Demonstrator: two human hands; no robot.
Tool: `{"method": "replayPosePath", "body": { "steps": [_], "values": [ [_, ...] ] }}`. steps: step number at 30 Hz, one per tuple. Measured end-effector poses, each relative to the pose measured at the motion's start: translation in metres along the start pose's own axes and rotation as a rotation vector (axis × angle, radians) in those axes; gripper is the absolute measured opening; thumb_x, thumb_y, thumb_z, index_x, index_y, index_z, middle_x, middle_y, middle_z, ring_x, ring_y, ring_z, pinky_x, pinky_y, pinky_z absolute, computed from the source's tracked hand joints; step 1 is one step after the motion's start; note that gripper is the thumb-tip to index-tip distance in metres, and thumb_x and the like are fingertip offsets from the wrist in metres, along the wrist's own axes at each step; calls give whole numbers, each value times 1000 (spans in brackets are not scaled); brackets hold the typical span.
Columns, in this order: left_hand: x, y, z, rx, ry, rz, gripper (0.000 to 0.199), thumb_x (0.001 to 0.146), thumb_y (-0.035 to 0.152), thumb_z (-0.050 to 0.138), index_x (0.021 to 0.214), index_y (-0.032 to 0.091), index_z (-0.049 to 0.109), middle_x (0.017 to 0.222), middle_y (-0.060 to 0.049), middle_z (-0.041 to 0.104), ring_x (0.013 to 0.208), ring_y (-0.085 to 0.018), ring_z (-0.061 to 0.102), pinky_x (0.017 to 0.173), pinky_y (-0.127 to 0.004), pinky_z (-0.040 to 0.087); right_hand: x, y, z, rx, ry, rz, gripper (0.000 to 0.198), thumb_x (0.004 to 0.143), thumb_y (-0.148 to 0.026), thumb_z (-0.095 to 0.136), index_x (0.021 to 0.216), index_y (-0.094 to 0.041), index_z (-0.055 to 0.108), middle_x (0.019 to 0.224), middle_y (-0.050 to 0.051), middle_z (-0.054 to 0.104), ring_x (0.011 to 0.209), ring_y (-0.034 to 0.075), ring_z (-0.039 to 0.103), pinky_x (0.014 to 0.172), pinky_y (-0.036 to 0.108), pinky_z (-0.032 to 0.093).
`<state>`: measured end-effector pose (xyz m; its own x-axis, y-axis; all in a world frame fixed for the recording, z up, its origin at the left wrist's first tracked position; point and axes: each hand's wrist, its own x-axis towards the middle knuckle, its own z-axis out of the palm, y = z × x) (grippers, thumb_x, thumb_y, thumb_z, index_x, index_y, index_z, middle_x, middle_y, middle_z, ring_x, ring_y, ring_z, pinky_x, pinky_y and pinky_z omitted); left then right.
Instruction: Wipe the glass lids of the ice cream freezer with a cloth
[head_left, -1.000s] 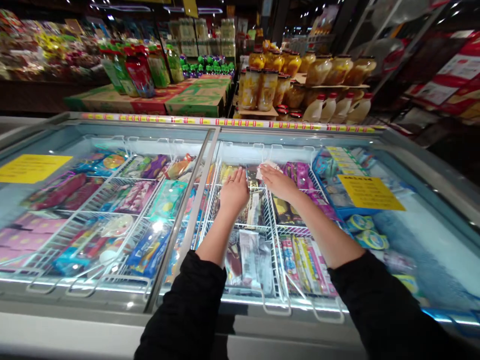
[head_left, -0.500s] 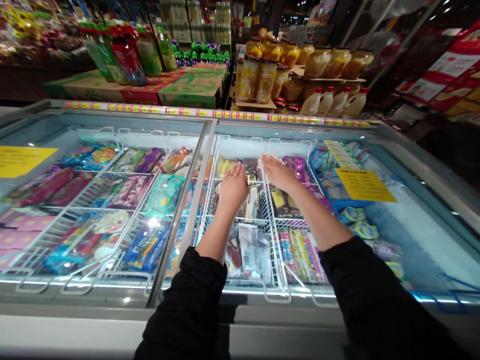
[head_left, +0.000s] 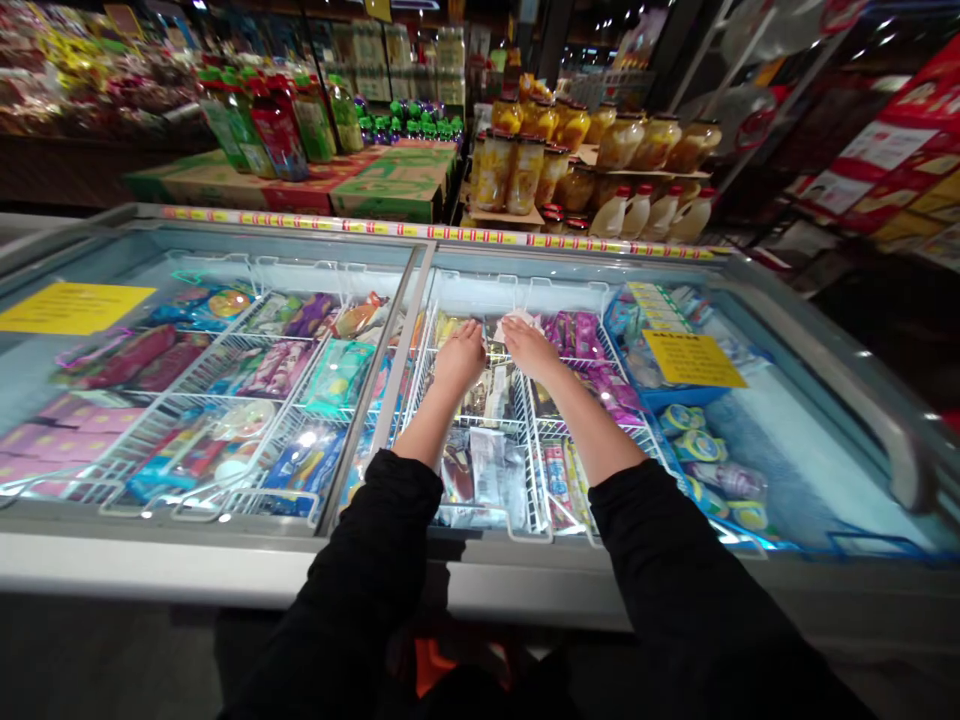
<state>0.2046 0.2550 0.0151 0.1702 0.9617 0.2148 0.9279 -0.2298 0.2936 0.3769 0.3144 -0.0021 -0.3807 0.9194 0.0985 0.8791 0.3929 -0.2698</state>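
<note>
Both hands reach forward over the right half of a chest freezer (head_left: pixel 420 585). My right hand (head_left: pixel 529 345) is pressed on a crumpled white cloth (head_left: pixel 523 318), which shows around its fingertips. Close beside it on the left, my left hand (head_left: pixel 461 355) lies flat, its fingers stretched out and holding nothing I can see. Whether glass lies under the palms is hard to make out. Below the hands, white wire baskets (head_left: pixel 534 480) hold wrapped ice creams, among them silver packs (head_left: pixel 491 470) and purple packs (head_left: pixel 577 335).
A metal divider (head_left: pixel 397 350) splits the freezer top. Yellow notices (head_left: pixel 694 358) lie on the glass at both sides. Behind the price strip (head_left: pixel 360 228) stand jars of fruit (head_left: pixel 517 170), white jugs (head_left: pixel 637 212) and green and red bottles (head_left: pixel 277 130). Blue baskets (head_left: pixel 679 397) sit at right.
My right hand has moved left with the white cloth, closer to my left hand. The view has tilted down, so the freezer's front and the floor now show.
</note>
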Motion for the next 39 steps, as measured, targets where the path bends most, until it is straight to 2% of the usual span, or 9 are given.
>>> {"method": "replayPosePath", "body": {
  "steps": [4,8,12,17,21,25,30,34,39],
  "values": [
    [-10,-1,-5,5,-59,12,53,105,10,43,158,4,48,167,-18,46,158,-22,41,132,-37,31,-4,-3,-1,28,-24,-56,57,108,-25,34,162,-15,48,172,7,40,161,24,33,134,46,25],
    [-40,-3,-9,25,-98,36,54,106,14,45,160,9,46,169,-15,42,160,-22,37,132,-39,31,6,9,-15,25,-39,-11,58,108,-24,32,162,-10,47,172,10,39,162,24,31,135,44,24],
    [-58,-3,-13,15,-112,36,53,106,16,46,159,13,48,169,-12,44,160,-20,37,133,-37,30,-13,11,-14,6,0,15,58,106,-22,33,161,-8,49,171,12,40,161,28,34,134,48,28],
    [-53,8,-15,56,-88,15,47,107,15,43,153,10,54,165,-16,50,156,-22,44,129,-38,36,-37,-6,3,9,14,-91,58,107,-26,33,161,-15,50,170,7,42,161,25,35,134,48,27],
    [-52,10,-17,83,-100,19,49,107,14,43,155,8,52,166,-16,48,157,-23,44,130,-36,34,-16,-11,0,19,-4,-88,58,107,-26,32,162,-13,49,171,7,42,161,23,34,134,44,26],
    [-54,5,-20,81,-128,50,52,107,14,43,159,7,47,168,-15,45,158,-22,42,131,-36,33,0,0,-6,17,24,-52,59,106,-25,33,162,-12,49,171,8,42,161,24,35,134,45,25],
    [-53,4,-21,69,-113,53,51,106,13,42,156,12,52,166,-14,49,155,-22,46,130,-38,36,-30,12,-2,12,55,-43,59,107,-27,33,161,-12,50,170,9,43,160,27,35,135,46,26],
    [-52,8,-18,67,-87,43,51,105,10,40,153,9,54,164,-17,50,154,-24,47,130,-39,36,-46,3,5,20,40,-68,59,106,-25,34,162,-13,49,171,6,43,161,25,34,135,44,25],
    [-53,5,-18,40,-121,62,54,104,10,42,158,5,48,168,-19,44,158,-24,41,132,-38,31,-19,-8,1,50,12,-100,59,106,-23,34,162,-12,49,171,7,42,161,25,33,136,45,23]
  ]
}}
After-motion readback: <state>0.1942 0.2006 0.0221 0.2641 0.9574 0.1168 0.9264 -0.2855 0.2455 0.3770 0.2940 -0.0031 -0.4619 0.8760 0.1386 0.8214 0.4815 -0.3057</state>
